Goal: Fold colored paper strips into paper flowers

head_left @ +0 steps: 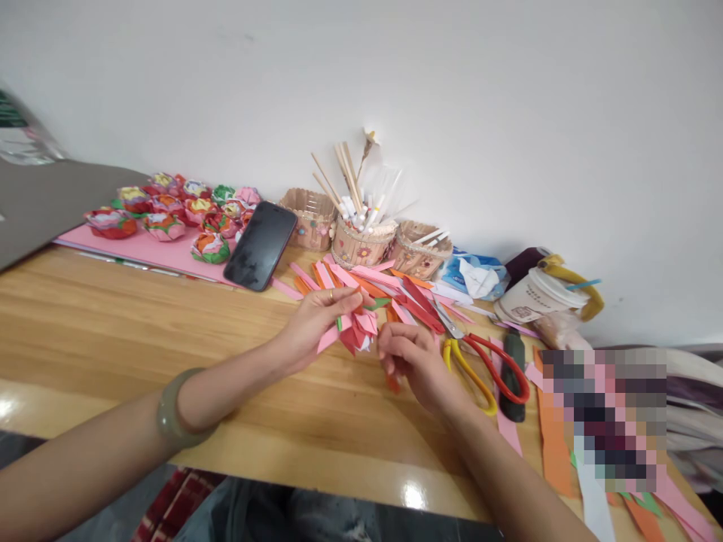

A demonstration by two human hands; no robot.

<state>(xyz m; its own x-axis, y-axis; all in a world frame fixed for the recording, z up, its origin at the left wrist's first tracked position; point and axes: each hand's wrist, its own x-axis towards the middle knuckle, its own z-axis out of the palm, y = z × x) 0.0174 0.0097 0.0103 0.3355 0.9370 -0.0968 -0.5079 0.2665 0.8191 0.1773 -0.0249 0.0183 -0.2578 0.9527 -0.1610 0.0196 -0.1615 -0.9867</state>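
Observation:
Pinched in the fingers of my left hand (pixel 333 312) is a pink, red and green folded paper flower (pixel 360 331), held above the wooden table. My right hand (pixel 407 352) is just right of the flower, its fingers curled. Something orange shows below those fingers, but whether they grip it is unclear. Behind both hands lie pink, orange and white paper strips (pixel 370 280). Scissors (pixel 471 342) with red and yellow handles lie beyond my right hand, partly over a dark green bottle-like object (pixel 514 354).
Several folded paper flowers (pixel 163 228) sit on pink sheets (pixel 132 252) at the back left, beside a black phone (pixel 260 245). Decorated baskets (pixel 361 245) stand by the wall, one with sticks. A lidded cup (pixel 536 295) leans at the right, near more strips (pixel 556 452).

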